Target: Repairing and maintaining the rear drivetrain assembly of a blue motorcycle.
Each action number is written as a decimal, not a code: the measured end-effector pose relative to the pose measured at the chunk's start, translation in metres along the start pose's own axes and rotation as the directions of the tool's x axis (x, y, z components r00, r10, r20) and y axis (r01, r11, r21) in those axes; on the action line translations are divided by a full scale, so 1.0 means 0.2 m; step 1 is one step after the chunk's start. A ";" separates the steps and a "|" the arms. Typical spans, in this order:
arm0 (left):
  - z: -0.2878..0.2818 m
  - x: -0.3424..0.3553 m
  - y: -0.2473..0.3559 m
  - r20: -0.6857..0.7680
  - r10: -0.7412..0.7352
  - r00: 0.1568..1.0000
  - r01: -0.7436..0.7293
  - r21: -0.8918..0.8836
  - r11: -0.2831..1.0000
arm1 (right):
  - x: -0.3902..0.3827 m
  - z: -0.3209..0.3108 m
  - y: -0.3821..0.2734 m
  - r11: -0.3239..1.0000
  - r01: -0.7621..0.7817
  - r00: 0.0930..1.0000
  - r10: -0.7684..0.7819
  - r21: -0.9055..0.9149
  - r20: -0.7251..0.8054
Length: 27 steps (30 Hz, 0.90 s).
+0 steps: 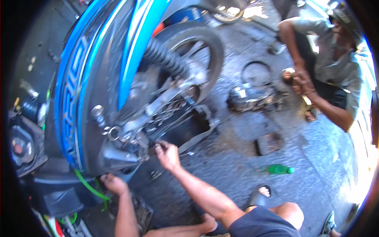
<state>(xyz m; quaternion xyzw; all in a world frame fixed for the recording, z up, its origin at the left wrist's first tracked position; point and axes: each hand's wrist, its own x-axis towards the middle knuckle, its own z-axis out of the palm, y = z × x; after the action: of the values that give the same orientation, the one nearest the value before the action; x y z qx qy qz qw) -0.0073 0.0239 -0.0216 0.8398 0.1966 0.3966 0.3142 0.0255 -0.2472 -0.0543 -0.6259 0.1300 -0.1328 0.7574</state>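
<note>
Hands (167, 155) at motorcycle (98, 98) underside

floor (237, 158): grey, oil-stained concrete | centre right: dark engine part (254, 96) with a round cover (256, 73) above it | right of centre: rusty flat block (269, 143) | lower right: green plastic bottle (279, 169) on its side | upper left: small scattered bits (31, 63)
</note>
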 end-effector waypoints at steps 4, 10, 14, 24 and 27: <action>0.00 0.02 -0.03 -0.118 0.025 0.993 -0.006 0.161 0.987 | 0.08 -0.19 0.11 0.971 -0.139 0.947 0.188 0.195 -0.260; 0.04 -0.03 0.16 -0.101 -0.026 0.995 0.043 0.178 0.983 | 0.26 -0.24 0.48 0.886 -0.348 0.929 0.282 -0.306 -0.240; 0.06 -0.07 0.18 -0.130 0.022 0.991 0.009 0.233 0.973 | 0.20 -0.14 0.50 0.788 -0.329 0.934 0.351 -0.520 -0.059; 0.01 -0.09 0.23 -0.160 -0.079 0.984 0.109 0.190 0.976 | 0.07 -0.14 0.41 0.735 -0.205 0.918 0.373 -0.646 0.133; 0.02 -0.09 0.27 -0.148 -0.119 0.982 0.144 0.175 0.974 | 0.10 -0.14 0.40 0.736 -0.272 0.893 0.433 -0.621 0.122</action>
<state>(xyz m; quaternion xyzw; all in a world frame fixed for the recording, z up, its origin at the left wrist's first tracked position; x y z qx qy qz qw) -0.0104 -0.0264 0.0038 0.8213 0.3088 0.4117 0.2464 0.0362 -0.2650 -0.1380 -0.8042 0.1819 0.1438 0.5473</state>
